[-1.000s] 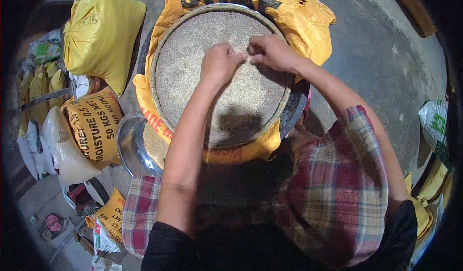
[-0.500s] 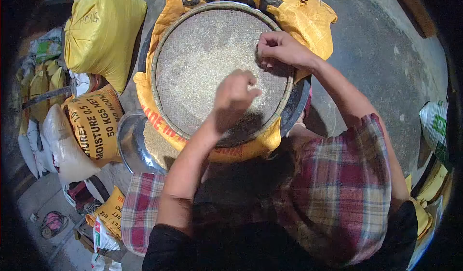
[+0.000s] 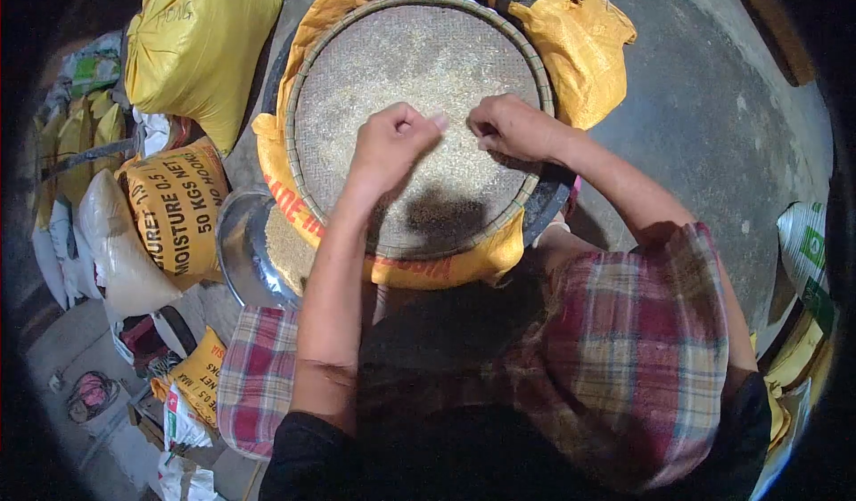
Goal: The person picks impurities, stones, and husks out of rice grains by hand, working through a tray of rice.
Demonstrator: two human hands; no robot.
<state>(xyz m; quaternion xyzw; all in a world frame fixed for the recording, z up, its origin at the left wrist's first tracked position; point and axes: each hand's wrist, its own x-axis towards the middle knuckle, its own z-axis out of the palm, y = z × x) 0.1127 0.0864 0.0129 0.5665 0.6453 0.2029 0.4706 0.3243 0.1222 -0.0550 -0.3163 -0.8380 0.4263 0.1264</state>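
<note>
A round woven winnowing tray [image 3: 546, 100] with a bamboo rim lies in front of me on an orange sack [image 3: 584, 51]. Pale grain [image 3: 428, 73] is spread thinly over its mesh, thickest near the middle. My left hand [image 3: 392, 144] hangs over the tray's centre-left with fingers curled and thumb pointing right. My right hand [image 3: 517, 128] is over the right half, its fingertips pinched together just above the grain. Whatever either hand holds, if anything, is too small to make out. A dark shadow falls on the grain below my hands.
A metal basin [image 3: 245, 250] holding grain [image 3: 290, 247] stands at the tray's lower left. Beyond it are a full yellow sack [image 3: 201, 51], a printed orange sack [image 3: 183, 207] and a whitish sack [image 3: 125, 251]. More sacks [image 3: 802, 242] line the right edge. Concrete floor [image 3: 695, 127] surrounds everything.
My left hand has moved left and slightly up across the tray. My right hand has come down from the right rim toward the middle. The view has shifted a little.
</note>
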